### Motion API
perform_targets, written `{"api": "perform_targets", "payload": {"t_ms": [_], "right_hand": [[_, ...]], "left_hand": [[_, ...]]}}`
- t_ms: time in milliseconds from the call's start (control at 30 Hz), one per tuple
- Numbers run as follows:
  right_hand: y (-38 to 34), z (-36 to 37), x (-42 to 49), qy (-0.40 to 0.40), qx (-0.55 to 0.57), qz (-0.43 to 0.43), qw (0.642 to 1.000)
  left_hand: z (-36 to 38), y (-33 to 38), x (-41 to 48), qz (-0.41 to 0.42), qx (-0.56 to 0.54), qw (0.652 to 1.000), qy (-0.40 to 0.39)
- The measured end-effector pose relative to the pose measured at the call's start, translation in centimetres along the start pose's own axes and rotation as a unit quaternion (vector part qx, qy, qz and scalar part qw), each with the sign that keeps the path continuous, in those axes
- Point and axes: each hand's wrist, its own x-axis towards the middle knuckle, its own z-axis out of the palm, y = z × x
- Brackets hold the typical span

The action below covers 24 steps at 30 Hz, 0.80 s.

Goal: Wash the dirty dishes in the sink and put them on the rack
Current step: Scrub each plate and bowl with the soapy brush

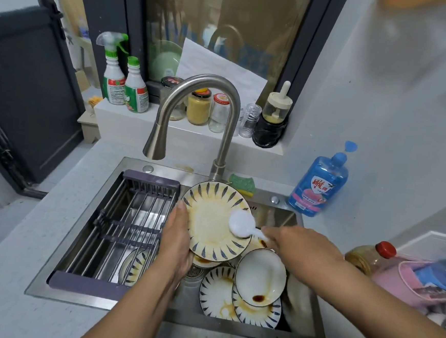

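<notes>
Left hand grips left rim of stained plate, tilted above middle of sink, below faucet. Right hand pinches handle of white spoon; spoon bowl lies against plate face. Rack spans sink's left half. Dirty bowl and more plates piled at sink's right front. Sponge on back rim. Blue soap bottle on bench by sink's back right corner.

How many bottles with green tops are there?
2: a spray bottle and a shorter bottle beside it, on the ledge left of the faucet. None looks hidden.
</notes>
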Motion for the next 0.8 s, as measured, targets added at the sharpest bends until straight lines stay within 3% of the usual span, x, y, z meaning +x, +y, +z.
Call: {"api": "perform_targets", "payload": {"t_ms": [167,267,367,467,600,700,767,800], "right_hand": [[-2.2,1.9,-0.6,-0.076,0.176,-0.076,0.978],[-2.7,2.1,-0.1,0.003,0.269,-0.055,0.962],[-1.6,1.8,0.5,0.078,0.402,0.019,0.912],[-0.3,1.4,1.8,0.122,0.455,0.108,0.875],[-0.3,1.3,3.2,0.044,0.603,0.138,0.784],[-0.5,0.5,4.1,0.004,0.638,0.145,0.756],[-0.6,0.1,4.6,-0.008,0.66,0.165,0.733],[-0.7,0.0,4.9,-0.016,0.678,0.175,0.714]], "left_hand": [[0.7,0.1,-0.3,0.039,0.054,0.998,0.0],[0.3,-0.2,0.1,0.0,0.068,0.998,0.003],[-0.2,0.0,0.6,-0.056,-0.017,0.998,-0.018],[-0.5,0.1,0.6,-0.117,-0.029,0.993,-0.011],[-0.4,-0.2,0.8,-0.159,-0.019,0.986,-0.037],[-0.2,0.4,0.9,-0.156,0.007,0.986,-0.064],[-0.3,1.0,0.3,-0.096,0.104,0.985,-0.098],[-0.4,1.4,-0.2,-0.038,0.206,0.97,-0.12]]}}
